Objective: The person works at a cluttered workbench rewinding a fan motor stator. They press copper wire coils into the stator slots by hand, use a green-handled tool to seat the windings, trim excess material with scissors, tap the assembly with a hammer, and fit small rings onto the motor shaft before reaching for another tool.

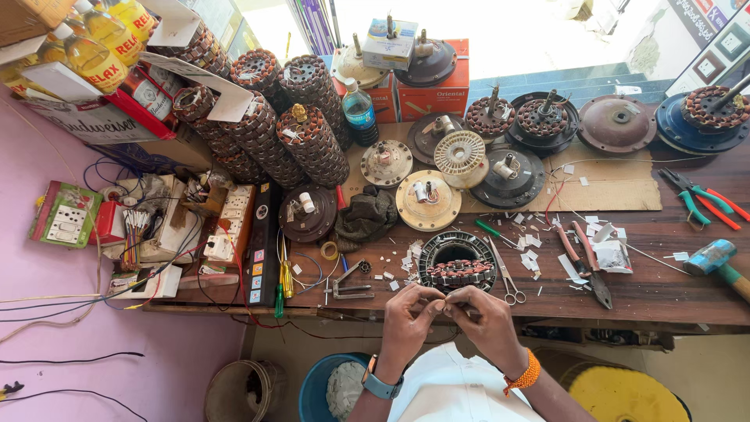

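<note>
My left hand (412, 316) and my right hand (484, 314) meet at the front edge of the wooden workbench (648, 289). Their fingertips pinch together on a small pale piece (446, 305), too small to identify. Just beyond the hands lies a round fan stator (457, 262) with copper-coloured windings, ringed by scattered white paper scraps. A blue watch is on my left wrist and an orange bead band on my right. Scissors (506, 280) lie right of the stator.
Pliers (586, 262), green and red cutters (699, 199), a blue-headed hammer (715, 259) and screwdrivers (283, 283) lie on the bench. Fan motor parts, stacked stators (269, 129), a water bottle (359, 113) and switchboards fill the back and left. Buckets (242, 391) stand below.
</note>
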`<action>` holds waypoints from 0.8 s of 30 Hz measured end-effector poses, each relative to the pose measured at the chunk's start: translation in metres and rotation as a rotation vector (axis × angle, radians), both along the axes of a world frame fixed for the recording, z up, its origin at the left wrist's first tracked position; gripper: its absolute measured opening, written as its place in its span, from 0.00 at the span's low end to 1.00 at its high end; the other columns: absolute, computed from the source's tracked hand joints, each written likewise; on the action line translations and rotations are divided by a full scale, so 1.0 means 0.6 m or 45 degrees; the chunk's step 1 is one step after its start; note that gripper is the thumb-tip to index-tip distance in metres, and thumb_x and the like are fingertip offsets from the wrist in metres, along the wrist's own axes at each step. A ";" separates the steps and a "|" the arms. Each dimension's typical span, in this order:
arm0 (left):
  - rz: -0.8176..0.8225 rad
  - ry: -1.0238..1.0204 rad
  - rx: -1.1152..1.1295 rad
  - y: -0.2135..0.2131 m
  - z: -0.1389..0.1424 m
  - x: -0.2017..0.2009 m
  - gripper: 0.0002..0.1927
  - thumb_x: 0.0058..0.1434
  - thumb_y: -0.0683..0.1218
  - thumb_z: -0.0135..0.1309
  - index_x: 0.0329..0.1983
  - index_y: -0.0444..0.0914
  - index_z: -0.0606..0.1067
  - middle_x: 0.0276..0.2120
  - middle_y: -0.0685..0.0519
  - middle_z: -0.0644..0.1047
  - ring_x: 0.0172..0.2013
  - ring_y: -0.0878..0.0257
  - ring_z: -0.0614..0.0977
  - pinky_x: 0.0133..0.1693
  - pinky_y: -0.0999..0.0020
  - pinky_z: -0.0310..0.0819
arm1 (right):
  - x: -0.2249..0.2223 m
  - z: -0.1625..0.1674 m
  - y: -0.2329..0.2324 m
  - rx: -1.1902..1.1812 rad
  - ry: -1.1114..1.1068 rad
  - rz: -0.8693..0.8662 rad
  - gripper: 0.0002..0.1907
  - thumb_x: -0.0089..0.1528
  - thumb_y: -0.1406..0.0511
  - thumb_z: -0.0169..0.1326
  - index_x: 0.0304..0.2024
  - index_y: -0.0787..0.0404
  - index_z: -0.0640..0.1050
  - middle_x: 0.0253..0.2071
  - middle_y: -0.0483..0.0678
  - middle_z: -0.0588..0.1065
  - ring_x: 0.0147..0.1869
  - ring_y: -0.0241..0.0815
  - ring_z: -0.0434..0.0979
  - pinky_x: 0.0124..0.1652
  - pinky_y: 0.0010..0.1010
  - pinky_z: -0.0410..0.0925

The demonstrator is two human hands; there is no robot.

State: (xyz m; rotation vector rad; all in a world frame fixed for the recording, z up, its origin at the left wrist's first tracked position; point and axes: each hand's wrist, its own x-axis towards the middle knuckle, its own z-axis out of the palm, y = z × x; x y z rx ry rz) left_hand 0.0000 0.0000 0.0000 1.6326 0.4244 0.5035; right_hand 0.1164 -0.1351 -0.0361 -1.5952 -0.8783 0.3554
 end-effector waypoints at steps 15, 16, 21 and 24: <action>-0.006 0.037 -0.306 -0.016 0.014 -0.004 0.05 0.68 0.42 0.57 0.39 0.34 0.76 0.29 0.57 0.77 0.27 0.76 0.75 0.24 0.79 0.72 | 0.016 0.097 -0.007 0.095 -0.641 0.103 0.11 0.54 0.74 0.64 0.39 0.62 0.79 0.37 0.47 0.80 0.39 0.42 0.83 0.37 0.30 0.76; 0.010 0.040 -0.322 -0.017 0.015 -0.003 0.04 0.67 0.41 0.57 0.39 0.35 0.75 0.29 0.57 0.77 0.27 0.76 0.75 0.24 0.79 0.72 | 0.015 0.095 -0.007 0.086 -0.571 0.098 0.11 0.55 0.73 0.63 0.39 0.63 0.80 0.37 0.48 0.81 0.38 0.40 0.83 0.37 0.29 0.76; 0.110 -0.040 -0.165 -0.036 0.034 0.001 0.03 0.65 0.38 0.56 0.37 0.35 0.72 0.29 0.56 0.77 0.27 0.73 0.77 0.25 0.76 0.71 | 0.015 0.081 -0.012 -0.208 0.141 0.047 0.08 0.57 0.72 0.62 0.40 0.64 0.84 0.30 0.48 0.85 0.31 0.33 0.84 0.30 0.25 0.75; 0.255 -0.044 0.445 -0.050 0.044 -0.001 0.04 0.63 0.35 0.56 0.37 0.32 0.73 0.32 0.48 0.71 0.26 0.60 0.73 0.27 0.64 0.68 | 0.015 0.062 -0.008 -0.158 0.365 0.070 0.07 0.59 0.71 0.61 0.40 0.67 0.84 0.31 0.50 0.85 0.31 0.32 0.82 0.30 0.24 0.73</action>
